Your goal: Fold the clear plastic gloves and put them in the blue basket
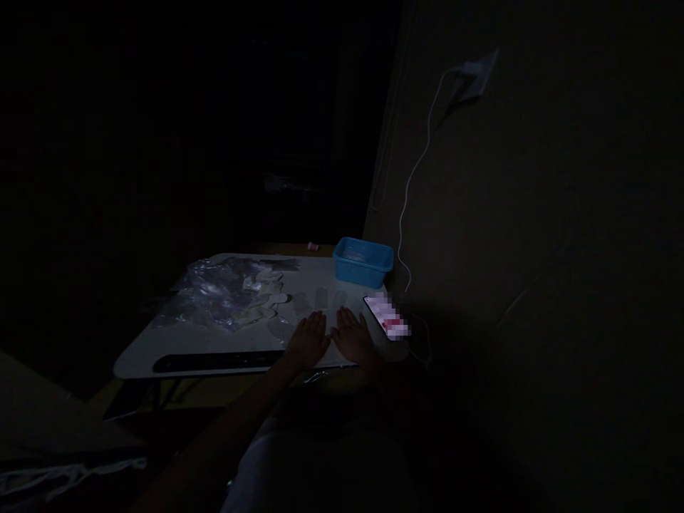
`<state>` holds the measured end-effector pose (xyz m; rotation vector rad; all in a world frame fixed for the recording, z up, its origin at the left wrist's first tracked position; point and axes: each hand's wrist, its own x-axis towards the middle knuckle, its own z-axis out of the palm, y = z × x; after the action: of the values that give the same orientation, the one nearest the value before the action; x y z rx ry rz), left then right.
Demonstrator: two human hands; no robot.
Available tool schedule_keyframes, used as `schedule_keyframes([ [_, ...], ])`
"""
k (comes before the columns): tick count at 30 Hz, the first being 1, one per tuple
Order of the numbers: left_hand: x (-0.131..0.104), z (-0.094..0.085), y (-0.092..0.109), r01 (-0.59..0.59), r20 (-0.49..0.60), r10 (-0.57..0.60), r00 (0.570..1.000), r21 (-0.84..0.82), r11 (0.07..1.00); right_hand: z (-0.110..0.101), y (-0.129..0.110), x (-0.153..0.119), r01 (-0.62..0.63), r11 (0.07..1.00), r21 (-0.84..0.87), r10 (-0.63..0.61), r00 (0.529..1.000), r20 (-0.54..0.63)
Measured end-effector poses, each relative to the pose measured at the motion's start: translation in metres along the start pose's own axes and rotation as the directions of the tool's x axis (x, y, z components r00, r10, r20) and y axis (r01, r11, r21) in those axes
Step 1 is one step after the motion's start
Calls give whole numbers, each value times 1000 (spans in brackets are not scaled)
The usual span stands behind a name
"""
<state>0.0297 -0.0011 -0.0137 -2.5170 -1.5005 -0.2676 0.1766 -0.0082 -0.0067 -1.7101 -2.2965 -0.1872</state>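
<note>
Both hands lie palm down on a white folding table (144, 350) in a dark room. My left hand (310, 340) is flat with fingers stretched forward, holding nothing. Close beside it, my right hand (353, 338) also rests flat, its thumb near the left one. Just beyond the fingertips are faint grey flat shapes (321, 298), too dim to make out. To the left, small pale pieces (267, 301) lie beside crumpled clear plastic bags (211, 291). A phone (385, 315) with a lit screen lies right of my right hand.
A blue plastic basin (363, 263) stands at the table's back right corner. Behind the table is a small red and white item (313, 246). A white cable (409, 185) hangs from a wall socket (474, 77) on the right. A dark slot runs along the front edge.
</note>
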Motion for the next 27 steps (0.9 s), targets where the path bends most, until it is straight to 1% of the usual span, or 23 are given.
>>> schedule_keyframes([
  [10, -2, -7, 2, 77, 17, -77, 997, -10, 997, -2, 0, -1, 6, 1000, 0, -6, 1000, -17],
  [16, -2, -10, 3, 80, 34, -79, 996, -30, 996, 0, 1, 0, -2, 1000, -6, 2, 1000, 16],
  [20, -2, -12, 3, 86, 51, -84, 995, -45, 995, 0, 1, 0, 2, 1000, -9, -2, 1000, 3],
  [24, -3, -11, 3, 87, 57, -84, 995, -65, 994, 0, 0, -1, 2, 1000, -7, -2, 1000, 5],
  [27, -1, -7, 1, 114, 48, -111, 993, -78, 990, -1, 0, -1, -4, 1000, -11, 4, 1000, 4],
])
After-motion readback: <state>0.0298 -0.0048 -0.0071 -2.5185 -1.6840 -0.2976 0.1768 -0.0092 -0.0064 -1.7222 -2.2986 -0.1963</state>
